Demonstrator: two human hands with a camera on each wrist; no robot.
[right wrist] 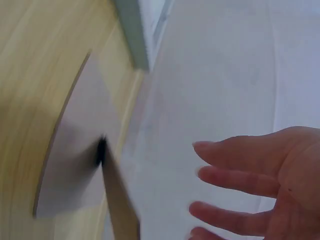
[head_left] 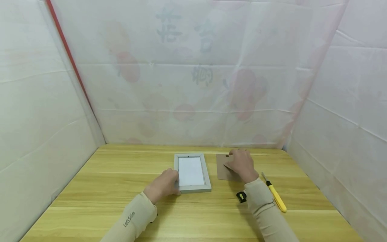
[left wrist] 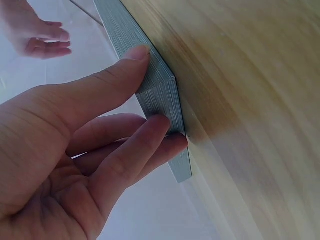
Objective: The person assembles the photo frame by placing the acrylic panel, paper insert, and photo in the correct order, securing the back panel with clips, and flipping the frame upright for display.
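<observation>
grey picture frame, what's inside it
Inside the grey rectangular picture frame only a plain white panel shows; whatever lies beneath is covered. The left hand grips its near-left corner.

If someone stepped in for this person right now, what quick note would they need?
Left hand: fingers grip the near left corner of the frame, which lies flat on the table.
Right hand: fingers straight, over the brown backing board just right of the frame; contact unclear.
Yellow knife lies unused at far right.
Done: backing is out of the frame.
Left: probably refitting the backing; what goes in first is not visible.
</observation>
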